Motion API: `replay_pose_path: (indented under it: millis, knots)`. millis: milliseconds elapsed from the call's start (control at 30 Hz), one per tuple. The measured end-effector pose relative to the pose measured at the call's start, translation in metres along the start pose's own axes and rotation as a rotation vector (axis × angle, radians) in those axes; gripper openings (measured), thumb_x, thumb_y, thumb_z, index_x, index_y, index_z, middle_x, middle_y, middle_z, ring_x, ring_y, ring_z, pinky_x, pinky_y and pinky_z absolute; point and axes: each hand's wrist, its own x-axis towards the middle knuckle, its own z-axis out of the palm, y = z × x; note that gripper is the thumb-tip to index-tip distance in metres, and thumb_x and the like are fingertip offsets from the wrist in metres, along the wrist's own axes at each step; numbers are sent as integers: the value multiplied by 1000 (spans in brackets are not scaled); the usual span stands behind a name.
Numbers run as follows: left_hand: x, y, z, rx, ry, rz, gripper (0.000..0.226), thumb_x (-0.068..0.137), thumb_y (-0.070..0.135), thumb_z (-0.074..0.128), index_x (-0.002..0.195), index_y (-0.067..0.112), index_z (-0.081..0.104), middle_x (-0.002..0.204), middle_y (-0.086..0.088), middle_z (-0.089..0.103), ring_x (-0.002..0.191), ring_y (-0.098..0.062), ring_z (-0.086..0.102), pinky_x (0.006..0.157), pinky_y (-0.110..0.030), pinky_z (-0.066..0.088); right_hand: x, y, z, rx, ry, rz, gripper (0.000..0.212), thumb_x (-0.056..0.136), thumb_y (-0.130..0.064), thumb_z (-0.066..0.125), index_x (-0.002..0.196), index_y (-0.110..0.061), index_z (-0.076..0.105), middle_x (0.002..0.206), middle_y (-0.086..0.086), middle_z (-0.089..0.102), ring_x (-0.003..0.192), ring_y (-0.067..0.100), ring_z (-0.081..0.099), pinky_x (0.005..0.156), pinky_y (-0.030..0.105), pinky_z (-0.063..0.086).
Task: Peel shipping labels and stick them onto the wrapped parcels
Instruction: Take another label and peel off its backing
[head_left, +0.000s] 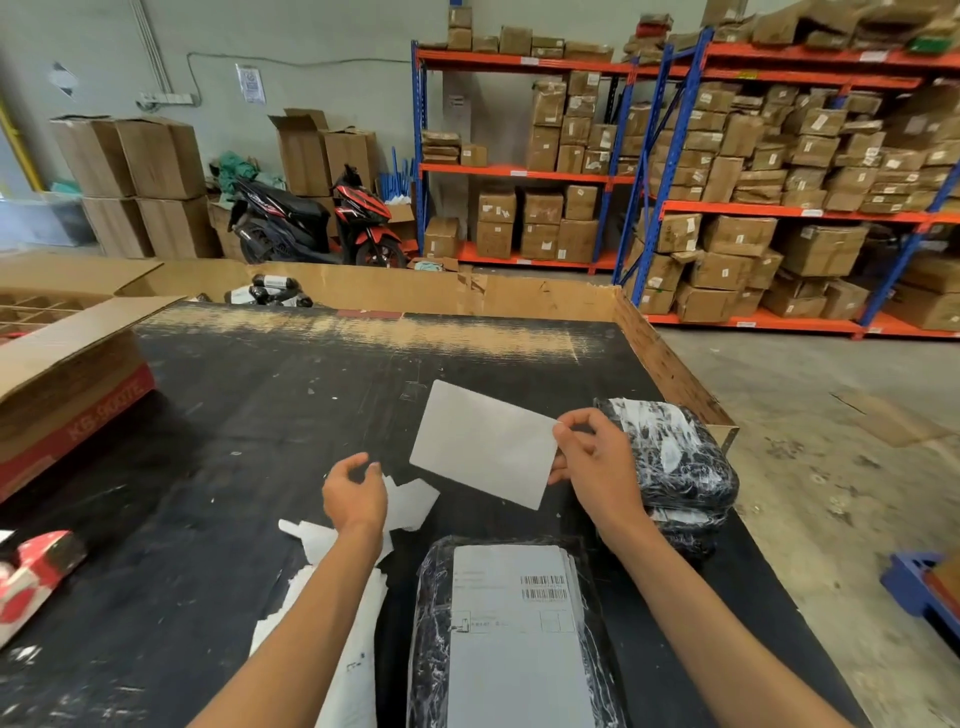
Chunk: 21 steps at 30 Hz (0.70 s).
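**Blank sheet held up, wrapped parcel just to its right**

The right hand (592, 457) pinches one short edge of a pale sheet (485, 444), thumb on top, holding it tilted above the black bench (234, 415) at centre frame. Whether this is the peeled label or its backing, I cannot tell; no print shows. Its long axis runs from upper left down towards lower right. The black wrapped parcel (670, 457) that looks unlabelled sits just beside the right hand, at right of frame, so that hand is far nearer. The left hand (356, 493) hovers loosely curled and empty over paper scraps (410, 501). Bottom centre lies a parcel bearing a label (514, 623).
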Motion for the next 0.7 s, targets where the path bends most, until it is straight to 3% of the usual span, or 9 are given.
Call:
replay_pose_path:
  millis: [67,133,233,333,400,533,600,700]
  knots:
    - [-18,21,1,-11,-41,96,12,97,24,56,105,23,65,124,-7,62,115,-29,58,100,-44,46,-1,-2,0,-18,38,-62,9,101,-12,56,92,-12,59,78,5,76,67,23,73,54,36,60]
    - [-37,45,3,-47,-92,134,17,100,33,51,102,23,64,119,-5,62,111,-27,58,90,-40,46,-3,-6,1,-22,71,-131,9,100,-14,58,91,-16,60,79,1,75,71,19,73,52,32,58]
    - [-69,80,12,-111,-315,4,48,98,55,41,115,15,62,115,-7,63,108,-26,60,93,-44,50,-7,-13,0,-66,121,-281,9,97,-19,64,90,-25,63,83,-9,72,79,11,71,62,28,60]
    - [-93,99,22,-86,-517,-102,68,84,74,47,116,17,64,112,-3,67,104,-23,63,91,-45,54,-14,-19,-7,-156,87,-480,5,92,-18,70,92,-22,69,82,-16,70,78,5,69,66,17,56]
    - [-102,104,30,-97,-548,-95,59,81,68,60,109,17,68,106,-2,70,97,-19,65,79,-39,57,-18,-19,-17,-206,32,-599,2,92,-18,70,93,-18,72,79,-16,71,73,4,69,64,20,56]
    - [-114,103,47,-179,-541,-118,18,91,28,67,104,15,69,100,-4,75,90,-18,71,62,-31,59,-23,-17,-39,-329,-11,-757,9,89,-21,68,93,-16,75,83,-15,71,71,-10,62,61,14,51]
    - [-119,102,56,-194,-550,-93,13,92,17,65,104,14,69,102,-4,76,90,-18,73,62,-29,60,-25,-14,-50,-362,2,-778,12,88,-23,68,93,-15,75,87,-14,73,75,-12,60,62,15,49]
    - [-127,103,68,-242,-591,-5,18,93,9,62,110,11,69,111,-5,74,98,-21,72,69,-31,62,-25,-8,-68,-429,-71,-771,20,86,-28,70,102,-16,72,102,-8,73,95,3,62,76,22,51]
